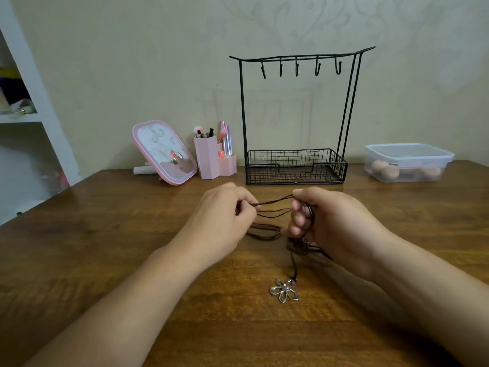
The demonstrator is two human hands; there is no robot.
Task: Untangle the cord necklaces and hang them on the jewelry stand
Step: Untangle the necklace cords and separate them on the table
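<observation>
Both hands work at the centre of the frame, just above the wooden surface [105,234]. The left hand [225,215] is curled, its fingertips pinching a few strands of the dark cord necklaces [275,207]. The right hand [330,223] has its fingers curled round a bundle of the same cords, palm turned leftward. Loose cord trails down to a silver flower pendant [284,290] lying on the surface at lower centre. Both forearms reach in from the bottom corners. The black wire jewelry stand [296,115] stands behind, upper centre, all hooks bare.
</observation>
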